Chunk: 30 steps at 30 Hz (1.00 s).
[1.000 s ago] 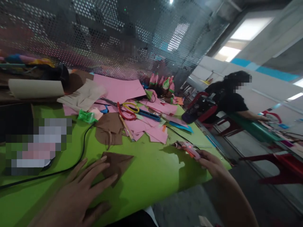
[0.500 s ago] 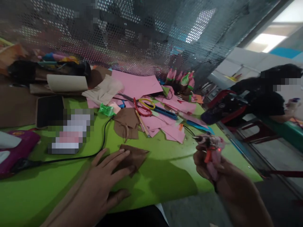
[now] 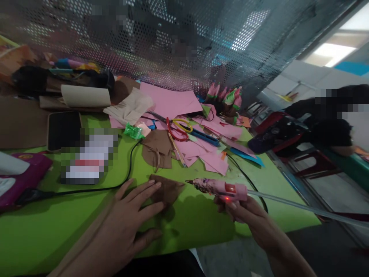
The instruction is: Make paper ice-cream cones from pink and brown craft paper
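Note:
My left hand (image 3: 135, 215) lies spread on the table, its fingertips resting on a small folded piece of brown paper (image 3: 168, 189). In my right hand (image 3: 242, 215) is a pink glue gun (image 3: 220, 188), gripped by its handle, with a small red light on. The nozzle points left, its tip close to the paper's pointed right corner; whether they touch I cannot tell. A long clear glue stick (image 3: 288, 202) sticks out of the gun's back end toward the right.
Red and yellow scissors (image 3: 180, 130) and a blue cutter (image 3: 203, 136) lie on pink paper scraps (image 3: 213, 161). A purple device (image 3: 25, 179) with a black cord (image 3: 95, 190) sits at left, near a dark phone (image 3: 63, 130). Another person (image 3: 325, 119) sits at right.
My right hand has brought the glue gun left and turned it, so its nozzle is now beside the brown paper. My left hand stays on the paper.

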Motion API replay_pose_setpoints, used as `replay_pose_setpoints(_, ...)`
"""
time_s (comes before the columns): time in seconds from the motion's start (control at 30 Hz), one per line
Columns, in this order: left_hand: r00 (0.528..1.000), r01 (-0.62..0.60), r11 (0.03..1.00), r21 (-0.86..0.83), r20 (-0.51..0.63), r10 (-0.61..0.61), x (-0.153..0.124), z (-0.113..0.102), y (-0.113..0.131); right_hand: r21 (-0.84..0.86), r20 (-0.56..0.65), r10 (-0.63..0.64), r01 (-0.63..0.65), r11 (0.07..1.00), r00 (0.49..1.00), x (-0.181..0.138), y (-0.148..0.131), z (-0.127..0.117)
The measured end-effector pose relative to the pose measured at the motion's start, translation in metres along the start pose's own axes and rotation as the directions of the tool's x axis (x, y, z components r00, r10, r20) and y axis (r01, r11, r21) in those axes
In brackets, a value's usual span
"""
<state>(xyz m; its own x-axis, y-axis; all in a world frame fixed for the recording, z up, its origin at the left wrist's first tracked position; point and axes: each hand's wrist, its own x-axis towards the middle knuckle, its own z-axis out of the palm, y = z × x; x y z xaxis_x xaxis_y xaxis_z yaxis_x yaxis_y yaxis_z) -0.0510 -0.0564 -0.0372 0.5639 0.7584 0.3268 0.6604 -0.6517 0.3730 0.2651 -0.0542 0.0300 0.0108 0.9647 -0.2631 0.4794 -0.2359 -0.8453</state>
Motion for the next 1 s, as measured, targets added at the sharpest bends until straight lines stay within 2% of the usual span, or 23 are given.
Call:
replay_pose_setpoints(0.2, 1.0, 0.029, 0.999, -0.022, 0.012, -0.028, 0.0, 0.0, 0.002, -0.03, 0.091, -0.024, 0.027, 0.999, 0.996, -0.001, 0.004, -0.001)
replay_pose_setpoints(0.6, 1.0, -0.003, 1.0, -0.007, 0.031, 0.003, 0.001, -0.003, -0.001, -0.062, 0.101, -0.047, 0.053, 0.997, 0.994, 0.001, 0.012, -0.002)
replay_pose_setpoints(1.0, 1.0, 0.017, 0.999, -0.035, -0.013, -0.017, -0.001, 0.001, 0.0, -0.079, 0.12, -0.06, 0.07, 0.994, 0.991, 0.001, 0.009, -0.001)
